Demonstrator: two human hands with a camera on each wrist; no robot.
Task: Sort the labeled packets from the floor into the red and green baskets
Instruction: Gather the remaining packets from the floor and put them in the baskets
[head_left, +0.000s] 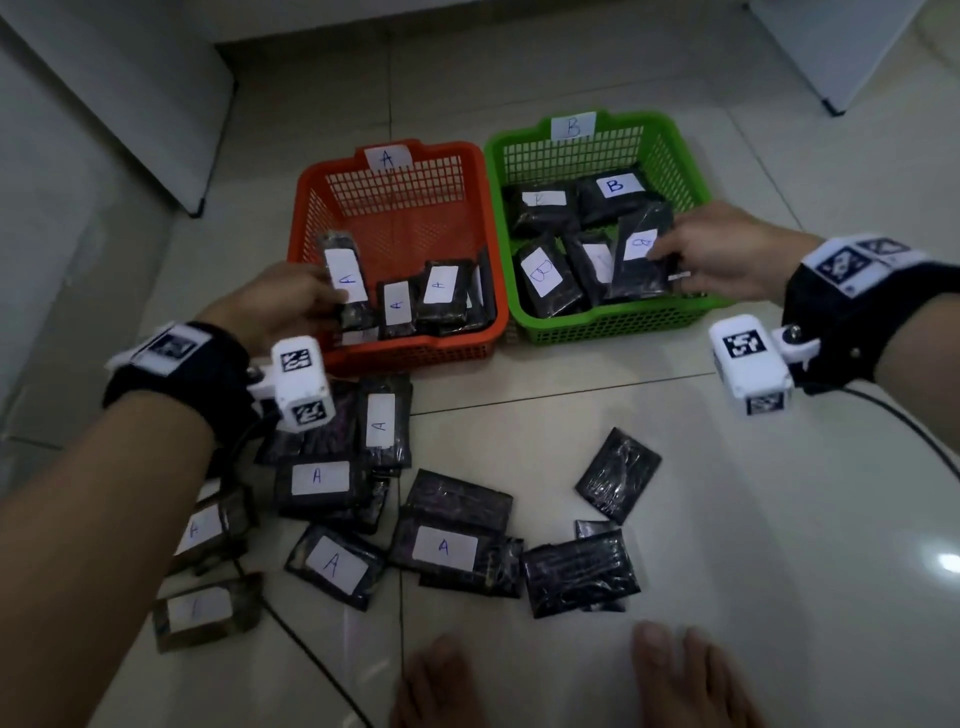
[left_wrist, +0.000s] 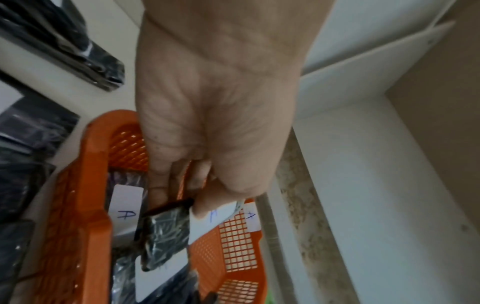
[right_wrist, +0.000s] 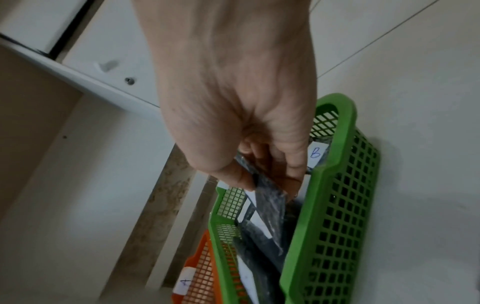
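My left hand (head_left: 291, 304) pinches a black packet labeled A (head_left: 347, 283) (left_wrist: 166, 232) over the front left of the red basket (head_left: 311, 208) (left_wrist: 78, 205), which holds several A packets (head_left: 441, 291). My right hand (head_left: 717, 254) (right_wrist: 259, 164) pinches a black packet labeled B (head_left: 641, 254) (right_wrist: 270, 207) over the right side of the green basket (head_left: 691, 166) (right_wrist: 337, 205), which holds several B packets (head_left: 613, 192). Several more black packets (head_left: 441, 545), some labeled A, lie scattered on the floor in front of the baskets.
The baskets stand side by side on a pale tiled floor (head_left: 727, 493). White furniture panels (head_left: 130, 104) rise at the left and at the far right (head_left: 841, 52). A black cable (head_left: 904, 421) trails from my right wrist. Bare feet (head_left: 691, 675) show at the bottom edge.
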